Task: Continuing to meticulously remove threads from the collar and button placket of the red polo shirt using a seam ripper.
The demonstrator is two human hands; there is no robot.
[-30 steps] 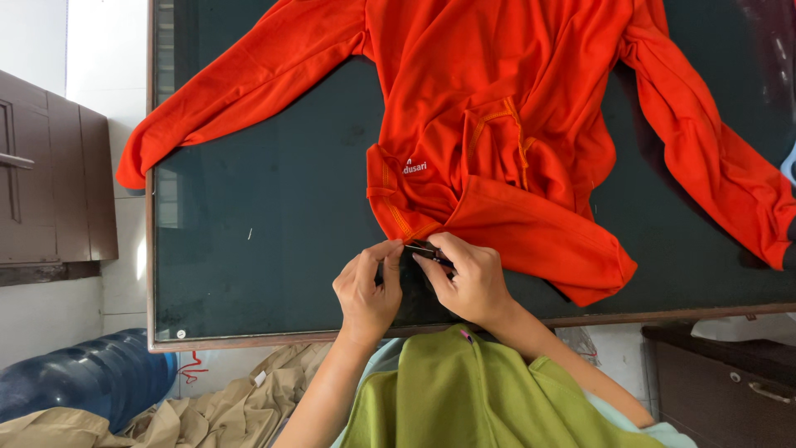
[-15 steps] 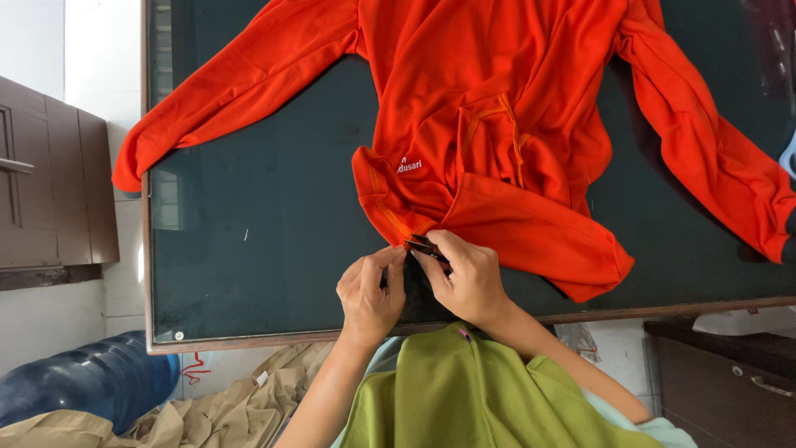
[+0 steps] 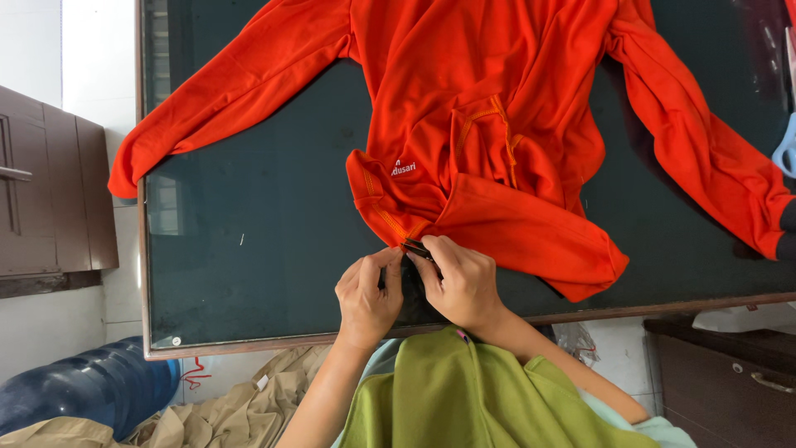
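Observation:
An orange long-sleeved jacket (image 3: pixel 489 108) lies spread on a dark glass table top (image 3: pixel 257 249), both sleeves stretched out to the sides. Its near end is bunched and folded over, with a small white logo patch showing. My left hand (image 3: pixel 367 297) and my right hand (image 3: pixel 458 282) meet at the jacket's near edge. Both pinch the lower end of the zipper (image 3: pixel 414 246), where a small dark zipper part shows between the fingertips. My fingers hide the rest of that part.
The table has a wooden frame (image 3: pixel 249 344) along its near edge. A brown cabinet (image 3: pixel 50 199) stands at the left, a blue water jug (image 3: pixel 83 390) and crumpled tan cloth (image 3: pixel 224 406) lie below. A light blue object (image 3: pixel 786 149) sits at the right edge. Another dark cabinet (image 3: pixel 721 373) is at lower right.
Both hands stayed together at the zipper end. The bunched near edge of the jacket shifted slightly toward the hands; the view moved a little.

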